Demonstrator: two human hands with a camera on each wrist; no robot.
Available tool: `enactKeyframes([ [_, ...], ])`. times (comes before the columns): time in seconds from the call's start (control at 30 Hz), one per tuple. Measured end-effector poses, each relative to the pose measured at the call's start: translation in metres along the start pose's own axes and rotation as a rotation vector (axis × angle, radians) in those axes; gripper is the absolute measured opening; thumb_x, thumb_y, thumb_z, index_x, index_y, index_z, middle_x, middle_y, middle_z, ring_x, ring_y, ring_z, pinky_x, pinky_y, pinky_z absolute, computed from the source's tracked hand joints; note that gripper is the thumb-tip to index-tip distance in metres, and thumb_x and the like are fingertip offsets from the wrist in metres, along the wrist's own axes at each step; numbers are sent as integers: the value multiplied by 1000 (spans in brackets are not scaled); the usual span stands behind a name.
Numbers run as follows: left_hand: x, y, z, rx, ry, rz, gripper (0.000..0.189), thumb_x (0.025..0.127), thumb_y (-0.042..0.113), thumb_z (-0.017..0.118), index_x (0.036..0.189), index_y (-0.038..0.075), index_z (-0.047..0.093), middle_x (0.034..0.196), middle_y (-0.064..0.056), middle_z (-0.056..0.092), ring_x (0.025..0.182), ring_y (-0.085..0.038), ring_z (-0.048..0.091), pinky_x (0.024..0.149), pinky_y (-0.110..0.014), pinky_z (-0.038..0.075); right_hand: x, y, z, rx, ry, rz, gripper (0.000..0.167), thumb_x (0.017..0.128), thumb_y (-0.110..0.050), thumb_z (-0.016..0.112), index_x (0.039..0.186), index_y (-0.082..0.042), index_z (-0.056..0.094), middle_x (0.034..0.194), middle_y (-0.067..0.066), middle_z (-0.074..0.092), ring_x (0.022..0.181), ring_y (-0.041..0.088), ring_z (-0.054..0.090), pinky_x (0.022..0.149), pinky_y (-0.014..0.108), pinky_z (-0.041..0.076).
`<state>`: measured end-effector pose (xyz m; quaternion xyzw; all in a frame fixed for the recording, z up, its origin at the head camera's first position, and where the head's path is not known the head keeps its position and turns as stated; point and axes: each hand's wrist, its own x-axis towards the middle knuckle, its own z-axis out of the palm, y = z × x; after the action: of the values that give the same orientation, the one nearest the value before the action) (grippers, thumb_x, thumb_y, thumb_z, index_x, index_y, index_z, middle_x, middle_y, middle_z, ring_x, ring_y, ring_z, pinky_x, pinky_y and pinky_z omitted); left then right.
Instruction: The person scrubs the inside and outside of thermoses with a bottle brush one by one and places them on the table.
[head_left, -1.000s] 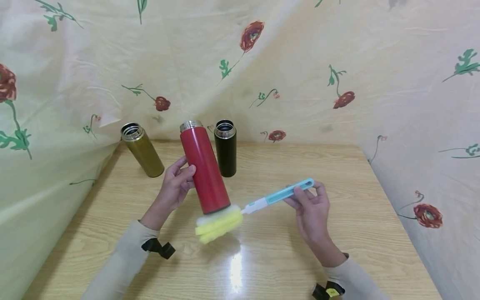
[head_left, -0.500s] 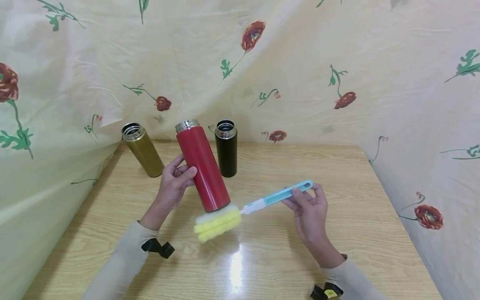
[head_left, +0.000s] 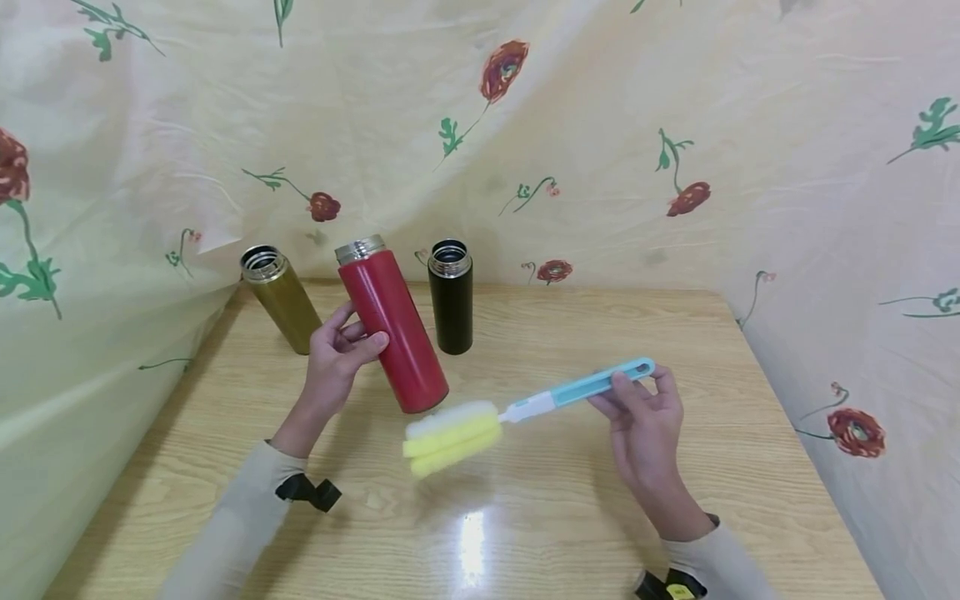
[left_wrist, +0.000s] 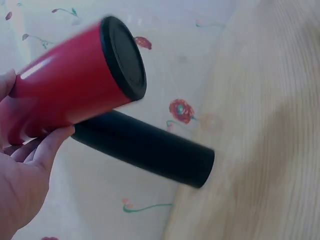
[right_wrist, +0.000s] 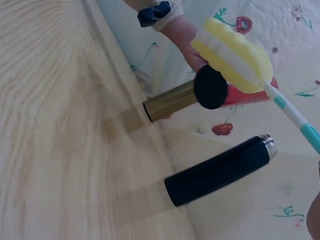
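My left hand (head_left: 335,360) grips a red thermos bottle (head_left: 393,329) around its middle, tilted with the bare steel neck up and to the left. Its black base (left_wrist: 125,59) faces the left wrist camera. Between thumb and fingers, my right hand (head_left: 647,429) pinches the blue end of a bottle brush (head_left: 585,387). The brush's yellow and white sponge head (head_left: 453,439) hangs over the table, just below the red bottle's base and slightly apart from it. In the right wrist view the sponge (right_wrist: 235,57) overlaps part of the red bottle, and only a sliver of my right hand shows.
An olive-gold thermos bottle (head_left: 288,308) without a lid stands at the back left of the wooden table (head_left: 570,517). Near the back edge stands a black thermos bottle (head_left: 452,312), also uncapped. Flower-patterned cloth (head_left: 615,108) surrounds the table at the back and sides.
The red bottle has moved left and slightly up in my left hand. My right hand has shifted right with the brush, and the sponge has come away from below the bottle's base.
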<state>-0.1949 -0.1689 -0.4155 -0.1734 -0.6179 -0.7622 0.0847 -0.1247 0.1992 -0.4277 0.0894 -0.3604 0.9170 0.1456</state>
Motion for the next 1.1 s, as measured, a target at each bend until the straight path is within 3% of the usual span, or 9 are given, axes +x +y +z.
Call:
enactKeyframes([
  [0.17, 5, 3, -6, 196, 34, 82, 65, 88, -5, 73, 147, 7, 51, 125, -9, 72, 105, -17, 74, 86, -33, 60, 3, -12, -3, 27, 5, -33, 17, 99, 16, 48, 110, 4, 50, 91, 19, 74, 85, 29, 77, 80, 41, 60],
  [0.3, 8, 3, -9, 299, 69, 70, 70, 84, 0, 81, 147, 14, 53, 130, -14, 69, 109, -19, 72, 86, -32, 60, 5, -19, -7, 48, 17, -48, 17, 99, 17, 47, 111, 4, 49, 91, 21, 74, 84, 30, 77, 78, 41, 61],
  [0.5, 14, -5, -17, 432, 94, 67, 73, 83, 10, 85, 148, 19, 53, 137, -10, 66, 118, -27, 68, 91, -29, 58, 8, -25, -12, 71, 63, -89, 18, 98, 18, 48, 110, 5, 48, 89, 23, 73, 81, 32, 77, 75, 41, 62],
  [0.7, 24, -19, -31, 432, 120, 92, 75, 81, 9, 87, 148, 18, 53, 136, -12, 66, 119, -29, 68, 93, -30, 57, 10, -30, -16, 91, 81, -105, 18, 97, 19, 48, 110, 7, 47, 88, 25, 72, 79, 34, 77, 74, 41, 62],
  [0.87, 32, -27, -40, 444, 160, 77, 75, 81, 10, 87, 148, 14, 53, 135, -17, 65, 117, -28, 68, 92, -30, 58, 9, -33, -19, 87, 95, -98, 19, 97, 19, 48, 111, 7, 47, 88, 25, 72, 80, 34, 77, 74, 41, 62],
  [1.1, 40, -38, -50, 448, 203, 46, 73, 80, 11, 88, 145, 13, 55, 136, -15, 65, 119, -28, 67, 93, -29, 57, 9, -34, -23, 89, 110, -82, 19, 97, 19, 49, 110, 6, 47, 88, 24, 73, 80, 34, 77, 75, 42, 61],
])
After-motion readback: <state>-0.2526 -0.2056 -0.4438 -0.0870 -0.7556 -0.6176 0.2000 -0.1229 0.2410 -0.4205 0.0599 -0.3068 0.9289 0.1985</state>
